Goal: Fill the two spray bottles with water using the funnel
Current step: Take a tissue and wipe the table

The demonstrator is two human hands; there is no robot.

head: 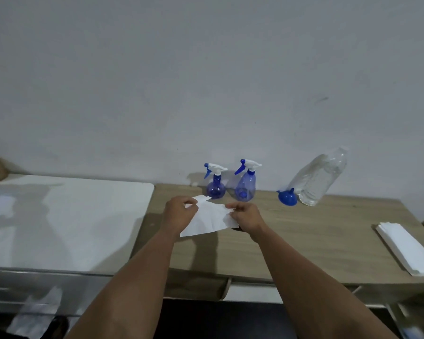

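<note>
Both of my hands are busy with one white paper sheet (209,218) held just above the wooden surface (304,241): my left hand (179,212) pinches its far left corner, my right hand (246,216) grips its right edge, fingers closed on the paper. Neither hand touches any of the filling gear.

Beyond the sheet, near the wall, stand the two spray bottles, the round one (216,184) on the left and the cone-shaped one (245,185) just beside it. Both have their trigger heads on. I cannot tell from here how much water is in them, so I judge the filling either not begun or already capped off; the paper suggests wiping or laying down a mat.

Right of them the blue funnel (287,197) lies on its side, touching the base of the large clear water bottle (318,178), which looks tilted and partly full.

There is open wood between my hands and the stack of white sheets (404,248) at the right edge. The front edge is close below my forearms, and a white top (66,216) adjoins on the left.
</note>
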